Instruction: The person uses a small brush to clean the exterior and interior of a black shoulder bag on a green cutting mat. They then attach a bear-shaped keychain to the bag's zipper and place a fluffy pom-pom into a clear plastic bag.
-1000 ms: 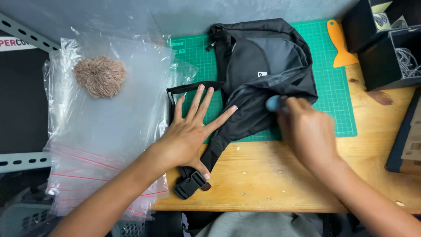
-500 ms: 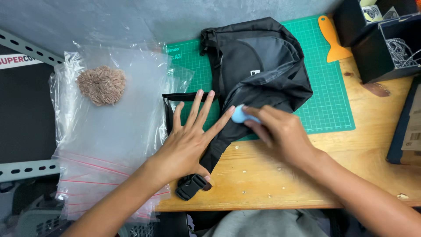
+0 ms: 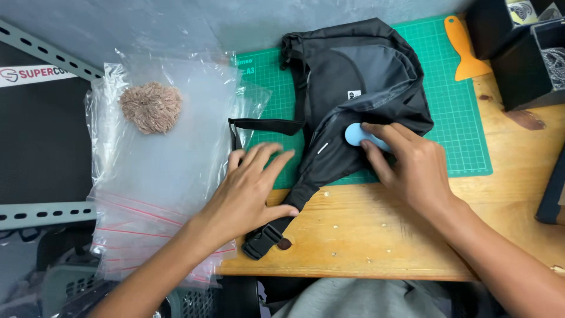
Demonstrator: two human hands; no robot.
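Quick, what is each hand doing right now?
Left hand: open, flat, pressing on the black sling bag.
Right hand: closed on a small light-blue tool, against the bag.

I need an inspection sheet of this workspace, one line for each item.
Surface: wooden table with a green cutting mat.
Job's things: black sling bag on the mat; light blue tool pressed on it.
Clutter: orange scraper; clear plastic bags with a brown fluffy ball; black boxes.
Grippers: left hand flat on the bag's strap; right hand holds the tool.
Cables: nothing seen for certain.
Surroundings: grey metal rail.
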